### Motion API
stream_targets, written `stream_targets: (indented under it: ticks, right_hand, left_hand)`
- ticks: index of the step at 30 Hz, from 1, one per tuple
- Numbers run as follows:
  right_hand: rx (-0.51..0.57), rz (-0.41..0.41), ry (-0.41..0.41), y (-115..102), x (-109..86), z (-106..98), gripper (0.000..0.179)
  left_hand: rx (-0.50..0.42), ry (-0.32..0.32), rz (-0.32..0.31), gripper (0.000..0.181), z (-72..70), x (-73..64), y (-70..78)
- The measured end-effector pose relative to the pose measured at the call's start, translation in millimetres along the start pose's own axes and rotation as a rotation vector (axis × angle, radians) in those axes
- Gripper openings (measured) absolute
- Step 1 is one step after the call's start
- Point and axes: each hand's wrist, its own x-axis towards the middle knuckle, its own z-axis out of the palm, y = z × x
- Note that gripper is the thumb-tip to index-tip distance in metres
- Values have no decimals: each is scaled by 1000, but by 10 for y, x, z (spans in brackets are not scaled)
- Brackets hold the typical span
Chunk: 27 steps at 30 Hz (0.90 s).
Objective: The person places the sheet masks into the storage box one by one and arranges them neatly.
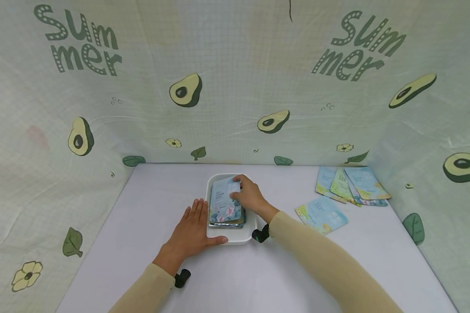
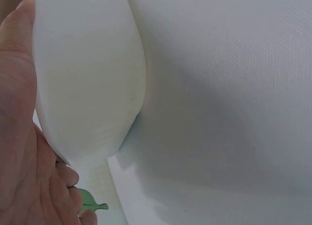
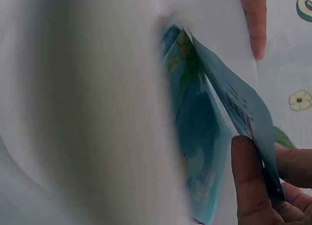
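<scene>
A white rounded tray (image 1: 240, 236) holds a stack of flat blue flowered packets. The right hand (image 1: 252, 195) pinches the top packet (image 1: 222, 204) by its right edge. In the right wrist view, that packet (image 3: 239, 96) is lifted at an angle between thumb and fingers, above another blue packet (image 3: 207, 142) in the tray. My left hand (image 1: 193, 232) lies along the tray's left side with straight fingers, its thumb at the front rim. The left wrist view has this hand (image 2: 22, 118) against the tray's outer wall (image 2: 90, 79).
To the right on the white table (image 1: 282, 269) lies a single packet (image 1: 323, 215). Behind it, several overlapping packets (image 1: 366, 182) are fanned out near the back right corner. A cloth with avocado prints (image 1: 227, 52) hangs around the table's back and sides.
</scene>
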Motion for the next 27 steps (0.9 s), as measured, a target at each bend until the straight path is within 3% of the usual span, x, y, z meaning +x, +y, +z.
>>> stream_targets:
  ticks: [5,10,15,22,27]
  right_hand:
    - [-96,-21,-51,-11,6,19,56]
    - [-220,-51,-31,5,-3,22,62]
    - [-218,-69,43,16,-56,-43,61]
    - [-198,-118,188,131,-205,-300,46]
    - [-253,-70,178,366,-446,-495,51]
  left_hand:
    - [-8,8,5,130,6,-5,3]
    - [-4,5,1,131,25,2,-9]
    - [-10,0,-5,132,45,12,-21]
    - [-23,15,-5,133,63,15,-25]
    - [-49,13,-13,134,62,9,-28]
